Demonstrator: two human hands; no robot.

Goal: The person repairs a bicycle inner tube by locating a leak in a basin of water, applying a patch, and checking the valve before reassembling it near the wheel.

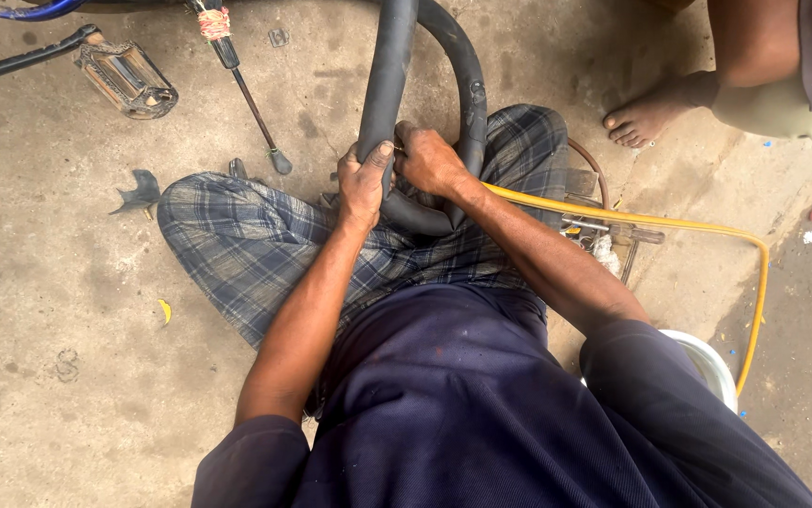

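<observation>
Your left hand (363, 183) has its fingers (354, 160) wrapped tight round the tube (382, 85), thumb up along the rubber; your right hand (429, 162) is clamped on the same tube just beside it, fingers curled over the bend. The tube is a black inner tube, looped from above down into your lap, its lowest curve resting on the checked cloth (236, 235) over your crossed legs. It looks soft, light and floppy, likely grippy rather than slick, so a full-hand hold close to the bend suits it; pinching hard could fold it. A yellow hose (707, 229) runs off to your right, past a few tools (603, 230). A pedal (126, 77) lies on the floor (48, 282) well apart, and another person's foot (646, 118) stands nearby.
</observation>
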